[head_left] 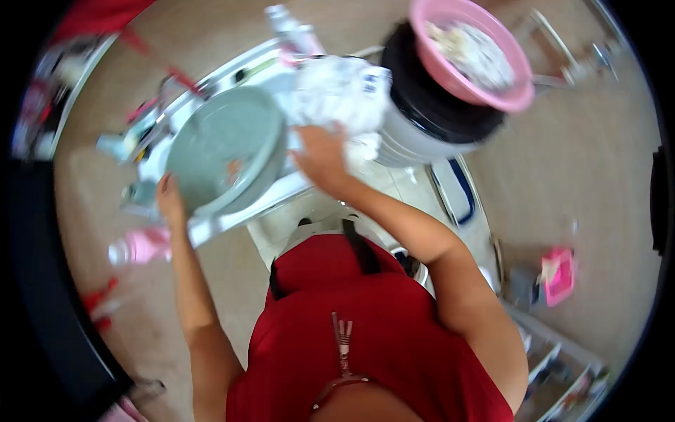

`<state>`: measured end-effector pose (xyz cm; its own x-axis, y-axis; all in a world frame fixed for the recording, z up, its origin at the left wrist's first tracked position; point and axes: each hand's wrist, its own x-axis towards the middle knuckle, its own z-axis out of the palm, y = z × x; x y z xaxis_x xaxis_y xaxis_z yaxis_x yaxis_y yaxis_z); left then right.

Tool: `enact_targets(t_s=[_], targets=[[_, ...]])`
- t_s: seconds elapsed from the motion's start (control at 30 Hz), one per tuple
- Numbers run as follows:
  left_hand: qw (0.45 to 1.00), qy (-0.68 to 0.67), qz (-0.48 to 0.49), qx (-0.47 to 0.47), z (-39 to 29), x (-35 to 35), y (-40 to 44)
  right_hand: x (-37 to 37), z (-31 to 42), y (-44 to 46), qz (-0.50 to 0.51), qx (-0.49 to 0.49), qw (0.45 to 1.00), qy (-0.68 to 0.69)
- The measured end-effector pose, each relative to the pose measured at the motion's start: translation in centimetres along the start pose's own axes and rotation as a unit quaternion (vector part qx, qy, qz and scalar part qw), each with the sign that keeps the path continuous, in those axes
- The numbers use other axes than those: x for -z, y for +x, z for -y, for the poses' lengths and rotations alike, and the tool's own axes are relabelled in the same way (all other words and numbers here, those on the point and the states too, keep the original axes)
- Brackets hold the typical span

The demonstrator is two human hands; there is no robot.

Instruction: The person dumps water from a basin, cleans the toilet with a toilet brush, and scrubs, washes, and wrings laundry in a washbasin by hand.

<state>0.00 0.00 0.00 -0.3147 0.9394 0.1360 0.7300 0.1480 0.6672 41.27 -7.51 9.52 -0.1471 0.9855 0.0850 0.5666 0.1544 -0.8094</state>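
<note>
The left hand [171, 200] rests its fingers against the rim of the green basin [218, 133] at about eight o'clock; whether they grip it cannot be told, as blur and the rim hide the undersides. At the basin's three o'clock, the right hand [323, 158] has its fingers spread and loose, closed on nothing, near the white cloth [342, 91] at their one o'clock. The basin sits on the white counter [292, 184]. It looks like thin plastic, probably light when empty, slightly flexible and slick if wet; opposite sides of the rim would give the surest hold. It is round, deep and pale grey-green, with a small orange-pink patch inside, too blurred to identify. Farther out, a pink bottle [144, 246] lies at the basin's seven o'clock, and a pink basin [522, 97] sits at the right hand's two o'clock.
</note>
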Motion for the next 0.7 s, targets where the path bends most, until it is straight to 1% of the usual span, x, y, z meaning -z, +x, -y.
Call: enact_targets(t_s=[0.03,0.07,0.1,0.13,0.17,0.2,0.23,0.27,0.3,0.33,0.4,0.43,0.47,0.5,0.6,0.7], targets=[[0.999,-0.033,0.010,0.038,1.7,0.8,1.6,0.4,-0.6,-1.3,-0.026,-0.051,0.998,-0.009],[0.996,-0.039,0.025,0.081,2.9,1.6,2.5,-3.8,-0.4,-1.4,-0.176,0.024,0.968,-0.175],[0.979,-0.165,0.063,0.104,1.4,-1.4,5.4,-1.7,-2.3,-0.8,-0.242,0.076,0.946,-0.201],[0.979,-0.119,0.124,0.106,-0.1,2.2,7.1,-3.6,-0.2,0.1,-0.270,0.088,0.938,-0.196],[0.986,-0.074,0.112,0.100,2.6,2.6,9.8,-4.8,1.1,0.4,-0.238,0.017,0.964,-0.117],[0.987,-0.030,0.136,0.078,8.0,-2.1,11.0,-4.8,-0.1,-0.5,-0.196,-0.053,0.977,-0.064],[0.989,0.022,0.140,0.045,10.9,-5.0,13.1,-5.4,-0.9,-0.1,-0.198,-0.113,0.974,-0.011],[0.980,0.015,0.188,0.062,10.7,-6.3,13.5,-6.4,-1.2,0.1,-0.199,-0.171,0.964,0.052],[0.969,0.022,0.231,0.083,10.4,-5.5,13.4,-7.8,-1.0,0.1,-0.196,-0.226,0.946,0.126],[0.957,0.027,0.269,0.103,10.1,-5.2,13.7,-8.8,-0.9,0.2,-0.221,-0.246,0.937,0.116],[0.947,0.006,0.299,0.113,8.5,-5.2,15.7,-10.6,-0.7,1.1,-0.274,-0.280,0.914,0.101],[0.943,-0.001,0.311,0.120,7.7,-4.8,16.5,-11.4,-0.9,1.9,-0.261,-0.281,0.915,0.126],[0.917,-0.134,0.338,0.164,7.7,-4.3,16.2,-11.8,-1.6,2.4,-0.244,-0.284,0.916,0.145],[0.920,-0.109,0.332,0.177,7.9,-3.0,16.4,-12.7,-1.3,2.5,-0.226,-0.286,0.915,0.172],[0.925,-0.066,0.315,0.202,8.6,-4.0,17.9,-12.2,1.0,2.2,-0.224,-0.341,0.905,0.120],[0.921,-0.065,0.316,0.217,8.6,-4.2,17.3,-11.1,3.7,-1.2,-0.235,-0.331,0.906,0.117]])
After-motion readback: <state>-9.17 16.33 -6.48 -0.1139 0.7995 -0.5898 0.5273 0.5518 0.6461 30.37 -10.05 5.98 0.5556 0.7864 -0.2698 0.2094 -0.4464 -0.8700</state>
